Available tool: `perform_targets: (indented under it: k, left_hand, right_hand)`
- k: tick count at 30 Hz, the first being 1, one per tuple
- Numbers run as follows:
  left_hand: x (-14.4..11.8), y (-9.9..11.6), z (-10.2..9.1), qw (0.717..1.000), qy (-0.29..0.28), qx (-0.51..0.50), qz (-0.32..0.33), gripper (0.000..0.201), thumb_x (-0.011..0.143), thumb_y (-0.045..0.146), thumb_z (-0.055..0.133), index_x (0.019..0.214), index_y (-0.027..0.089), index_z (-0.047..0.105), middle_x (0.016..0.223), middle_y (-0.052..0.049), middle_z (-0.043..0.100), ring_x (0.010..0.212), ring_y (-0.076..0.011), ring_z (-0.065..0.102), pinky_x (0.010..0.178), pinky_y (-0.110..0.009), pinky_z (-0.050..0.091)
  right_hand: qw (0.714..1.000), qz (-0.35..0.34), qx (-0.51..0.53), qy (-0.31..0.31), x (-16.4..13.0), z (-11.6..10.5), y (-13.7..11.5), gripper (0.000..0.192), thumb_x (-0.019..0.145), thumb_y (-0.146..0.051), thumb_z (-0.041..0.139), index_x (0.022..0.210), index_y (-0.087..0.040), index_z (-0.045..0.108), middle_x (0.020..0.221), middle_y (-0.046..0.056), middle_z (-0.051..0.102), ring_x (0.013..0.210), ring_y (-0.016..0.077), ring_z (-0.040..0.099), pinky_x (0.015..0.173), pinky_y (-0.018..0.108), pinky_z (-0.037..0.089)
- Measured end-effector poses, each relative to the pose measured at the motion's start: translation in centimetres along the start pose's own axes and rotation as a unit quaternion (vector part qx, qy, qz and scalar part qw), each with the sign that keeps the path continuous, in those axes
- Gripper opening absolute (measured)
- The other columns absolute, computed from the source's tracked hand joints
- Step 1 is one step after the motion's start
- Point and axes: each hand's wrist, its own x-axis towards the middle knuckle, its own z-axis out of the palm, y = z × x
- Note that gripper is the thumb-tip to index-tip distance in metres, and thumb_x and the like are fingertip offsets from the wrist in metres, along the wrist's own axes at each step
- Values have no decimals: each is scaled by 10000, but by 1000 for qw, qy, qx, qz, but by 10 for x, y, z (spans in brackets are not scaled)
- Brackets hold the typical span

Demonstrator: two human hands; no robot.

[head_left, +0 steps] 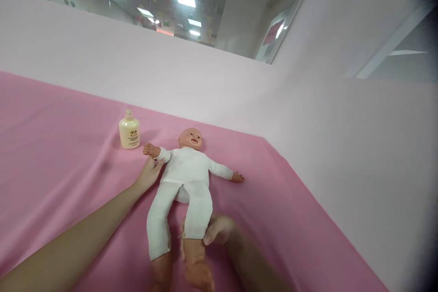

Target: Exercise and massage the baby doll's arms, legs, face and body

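A baby doll [187,164] in white cloth lies on its back on the pink sheet [85,146], head toward the wall and feet toward me. My left hand [149,174] is closed on the doll's arm at the image left, its thumb by the white sleeve. Lower down, my right hand [221,229] wraps round the doll's lower leg at the image right. Its thumb lies on top, and some of its fingers pass behind the leg. Both doll feet point toward the bottom of the picture.
A cream-coloured bottle [129,133] with a small label stands upright left of the doll's head. White walls [219,86] border the sheet at the back and right. Above the back wall, a window [191,9] shows ceiling lights and a door.
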Motion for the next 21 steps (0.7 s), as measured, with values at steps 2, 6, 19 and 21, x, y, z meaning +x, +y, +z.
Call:
perform_targets:
  k: [2, 6, 19, 21]
  left_hand:
    - [-1, 1, 0, 1000, -12, 20, 18, 372, 857, 503, 616, 1042, 181, 614, 990, -102, 736, 971, -314, 706, 923, -495, 564]
    - [-2, 1, 2, 995, -39, 22, 88, 319, 892, 420, 597, 1101, 183, 644, 1110, -115, 736, 1053, -297, 694, 975, -476, 554]
    - [-7, 0, 1, 987, -74, 76, 124, 449, 915, 491, 604, 1283, 249, 689, 1364, -110, 661, 1311, -316, 575, 1174, -513, 404]
    - [-6, 1, 1, 989, -72, 58, 113, 432, 909, 493, 610, 1245, 234, 688, 1328, -115, 678, 1287, -314, 593, 1151, -507, 431]
  right_hand:
    - [998, -23, 60, -21, -1, -7, 7, 566, 556, -497, 830, 956, -142, 647, 908, 131, 760, 827, 263, 720, 750, 372, 556]
    - [990, -74, 107, -59, 6, -19, 15, 602, 543, -579, 798, 939, -158, 629, 784, 116, 744, 704, 254, 693, 649, 362, 541]
    - [956, -136, 191, 178, 12, -7, 1, 351, 766, -455, 681, 934, -147, 683, 790, 70, 699, 720, 190, 636, 755, 342, 503]
    - [962, -141, 194, 127, 11, -9, 3, 426, 724, -489, 715, 976, -148, 674, 806, 69, 705, 732, 191, 645, 805, 363, 518]
